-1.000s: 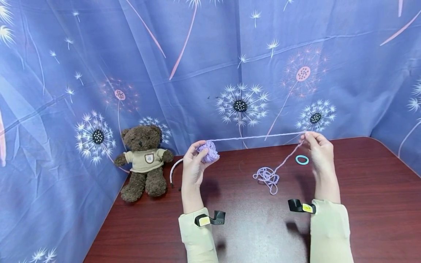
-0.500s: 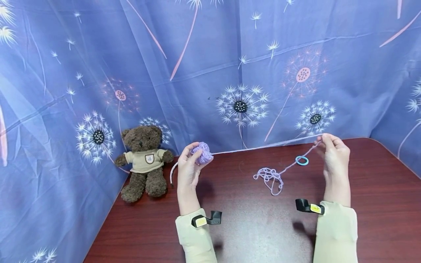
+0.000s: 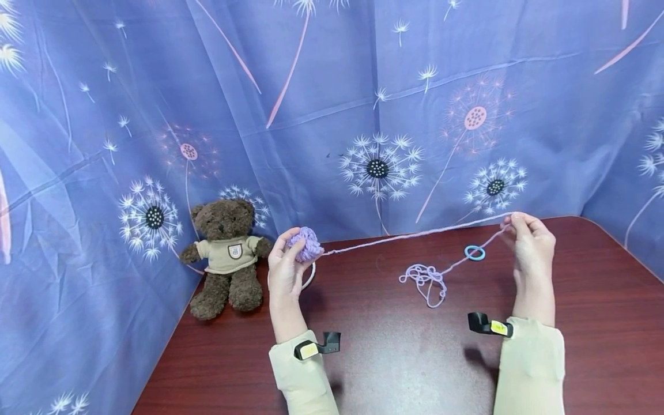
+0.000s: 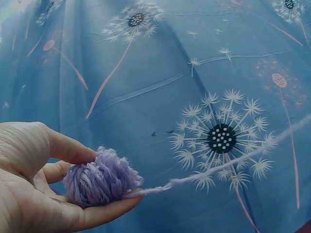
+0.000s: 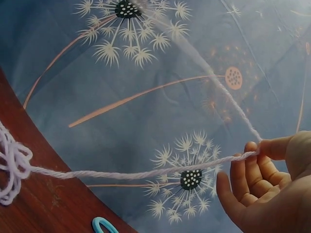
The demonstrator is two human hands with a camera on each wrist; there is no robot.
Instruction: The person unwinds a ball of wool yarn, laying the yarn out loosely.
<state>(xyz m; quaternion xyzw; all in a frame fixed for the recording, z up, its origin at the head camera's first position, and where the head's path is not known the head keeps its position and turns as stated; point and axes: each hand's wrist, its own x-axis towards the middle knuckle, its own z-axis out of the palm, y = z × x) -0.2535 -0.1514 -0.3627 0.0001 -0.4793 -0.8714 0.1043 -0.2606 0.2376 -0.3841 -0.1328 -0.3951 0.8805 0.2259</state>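
Note:
A small ball of lilac yarn (image 3: pixel 306 245) is gripped between the thumb and fingers of my left hand (image 3: pixel 285 265), raised above the table. From it a strand (image 3: pixel 404 236) runs taut, rising to the right, to my right hand (image 3: pixel 531 248). There the thumb and forefinger pinch the yarn, as the right wrist view shows. Past the pinch, the yarn slopes down to a loose tangle (image 3: pixel 425 281) of loops on the tabletop. In the left wrist view, the ball's wound strands (image 4: pixel 102 179) show between thumb and fingers.
A brown teddy bear (image 3: pixel 225 259) in a beige shirt sits at the table's back left. Behind my left hand shows a white band (image 3: pixel 309 276). A turquoise ring (image 3: pixel 474 252) lies behind the yarn on the dark red table (image 3: pixel 404 351). A blue dandelion-print curtain (image 3: pixel 321 144) hangs at the back.
My left hand has moved left and slightly down with the ball. My right hand has moved right, drawing the strand longer. The tangle has shifted slightly.

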